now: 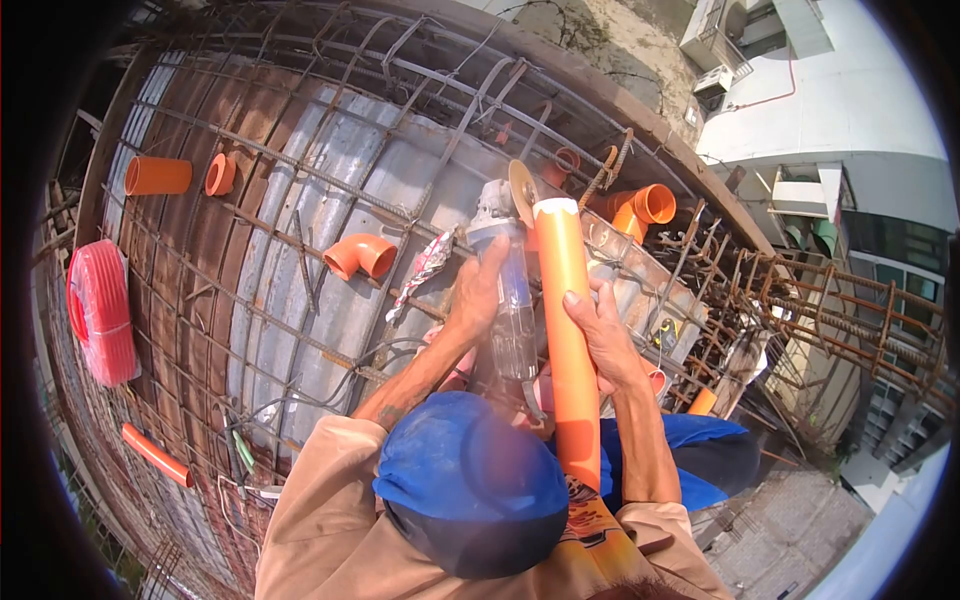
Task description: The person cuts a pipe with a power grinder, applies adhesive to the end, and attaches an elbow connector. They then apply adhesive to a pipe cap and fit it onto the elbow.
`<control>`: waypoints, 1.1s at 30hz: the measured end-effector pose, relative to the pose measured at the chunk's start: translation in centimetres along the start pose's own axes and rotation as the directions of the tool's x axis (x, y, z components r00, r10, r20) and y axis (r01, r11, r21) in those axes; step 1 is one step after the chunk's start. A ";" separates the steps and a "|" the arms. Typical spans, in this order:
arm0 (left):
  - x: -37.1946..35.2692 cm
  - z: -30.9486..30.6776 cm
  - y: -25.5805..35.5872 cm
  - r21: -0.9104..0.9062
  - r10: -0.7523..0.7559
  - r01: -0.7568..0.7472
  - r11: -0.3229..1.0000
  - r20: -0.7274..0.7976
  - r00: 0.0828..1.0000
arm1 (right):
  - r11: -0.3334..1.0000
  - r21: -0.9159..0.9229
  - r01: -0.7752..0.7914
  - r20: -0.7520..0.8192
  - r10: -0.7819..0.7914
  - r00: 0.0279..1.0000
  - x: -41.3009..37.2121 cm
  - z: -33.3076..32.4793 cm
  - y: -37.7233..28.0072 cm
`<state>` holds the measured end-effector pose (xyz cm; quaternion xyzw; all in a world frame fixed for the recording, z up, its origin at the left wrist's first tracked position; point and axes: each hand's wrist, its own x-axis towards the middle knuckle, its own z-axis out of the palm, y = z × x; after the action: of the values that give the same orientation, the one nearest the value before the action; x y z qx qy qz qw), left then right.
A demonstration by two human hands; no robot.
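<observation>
My left hand [475, 300] is closed round the body of an angle grinder [510, 320], whose round disc [522, 192] touches or nearly touches the upper end of an orange pipe [566, 330]. Around the pipe's right side my right hand [610, 335] is wrapped, its thumb on the front. The pipe slants down towards my body. Whether the disc is spinning cannot be made out. Left of the grinder lie a crumpled printed wrapper [424, 270] and an orange elbow [360, 256].
A rebar grid [270, 155] covers corrugated metal sheets [290, 330]. Orange fittings [654, 204] lie beyond the pipe, a short piece [158, 176] at the far left. A red hose coil [103, 312] sits at the left edge. Rebar cages [850, 315] jut out at right.
</observation>
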<state>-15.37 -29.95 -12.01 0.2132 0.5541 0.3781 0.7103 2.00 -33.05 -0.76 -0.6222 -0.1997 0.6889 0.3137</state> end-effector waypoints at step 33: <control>0.3 -0.1 -0.4 0.057 0.043 -0.042 0.998 -0.023 0.999 | 0.998 -0.046 0.038 -0.042 -0.039 0.998 0.3 0.3 -0.2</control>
<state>-15.37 -29.98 -12.48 0.2403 0.5685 0.3798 0.6891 1.77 -32.66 -0.78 -0.6398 -0.2206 0.6646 0.3168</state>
